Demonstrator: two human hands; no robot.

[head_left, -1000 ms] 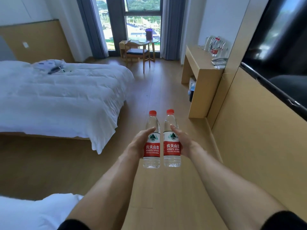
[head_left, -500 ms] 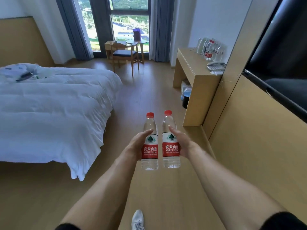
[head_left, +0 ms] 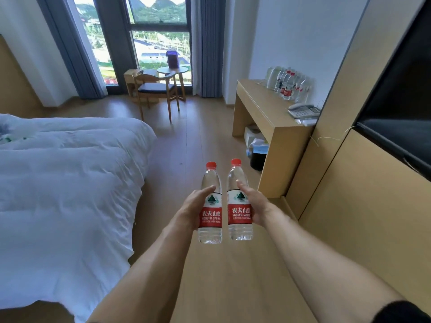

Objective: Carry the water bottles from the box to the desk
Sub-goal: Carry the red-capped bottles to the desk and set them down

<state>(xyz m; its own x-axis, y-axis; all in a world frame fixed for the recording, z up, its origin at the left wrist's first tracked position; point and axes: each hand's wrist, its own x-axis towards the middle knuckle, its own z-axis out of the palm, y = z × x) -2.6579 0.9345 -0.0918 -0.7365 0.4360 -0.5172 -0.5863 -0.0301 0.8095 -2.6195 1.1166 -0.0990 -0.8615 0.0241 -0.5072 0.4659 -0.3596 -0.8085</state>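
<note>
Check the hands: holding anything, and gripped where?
Left hand holds left bottle, right hand holds right bottle, each upright, gripped at the labelled middle.

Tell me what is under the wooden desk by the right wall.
Under the desk stand a pale box and a dark waste bin lined with a bag holding something blue and white. The desk's side panel covers whatever lies further in.
</note>
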